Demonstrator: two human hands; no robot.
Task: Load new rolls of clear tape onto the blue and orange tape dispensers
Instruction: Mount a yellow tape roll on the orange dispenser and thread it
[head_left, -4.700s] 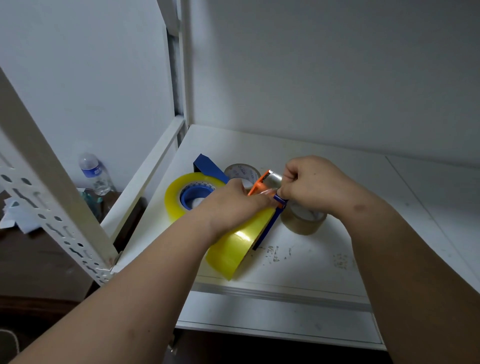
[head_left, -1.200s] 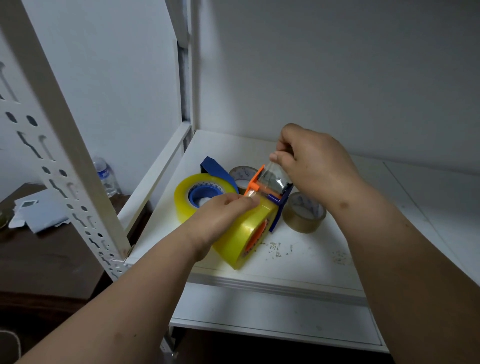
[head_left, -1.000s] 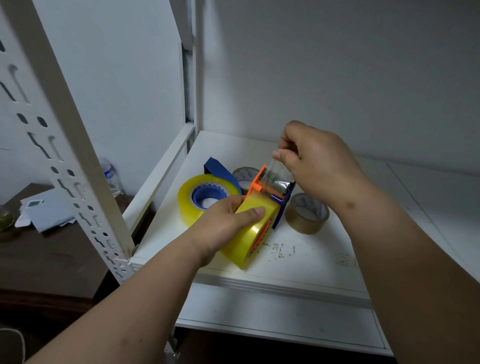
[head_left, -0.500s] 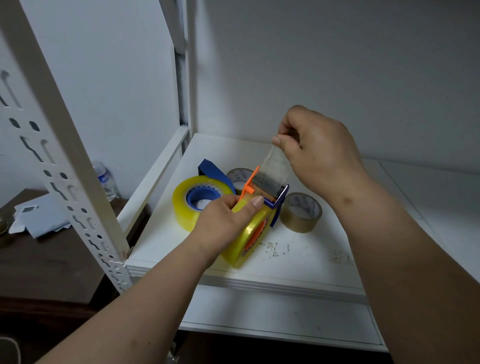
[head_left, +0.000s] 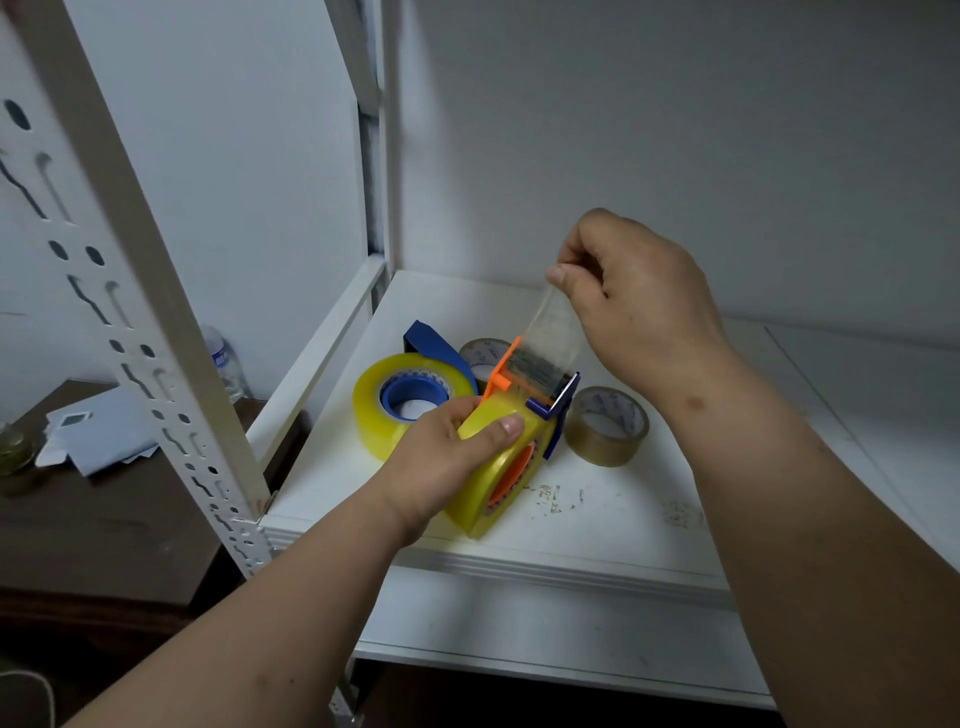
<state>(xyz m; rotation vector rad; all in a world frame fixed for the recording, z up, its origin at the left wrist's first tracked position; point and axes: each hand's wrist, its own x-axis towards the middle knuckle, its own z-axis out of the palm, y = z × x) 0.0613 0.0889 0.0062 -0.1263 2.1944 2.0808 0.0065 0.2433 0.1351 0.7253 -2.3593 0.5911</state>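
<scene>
My left hand (head_left: 449, 454) grips a yellowish clear tape roll (head_left: 485, 483) mounted on the orange dispenser (head_left: 511, 387), standing on edge on the white shelf (head_left: 597, 525). My right hand (head_left: 634, 304) pinches the free end of the tape strip (head_left: 553, 332), stretched upward from the dispenser's blade end. Behind and to the left, a second clear roll lies flat on the blue dispenser (head_left: 413, 397), whose blue handle (head_left: 428, 338) points to the back.
Two low brown tape rolls lie on the shelf, one (head_left: 605, 423) right of the dispenser, one (head_left: 483, 353) behind it. A slotted white rack post (head_left: 156, 338) stands at the left. A plastic bottle (head_left: 223, 364) and papers (head_left: 98, 431) sit on a dark table below.
My right hand has pulled the tape end higher and farther from the dispenser, lengthening the strip. My left hand keeps its hold on the roll.
</scene>
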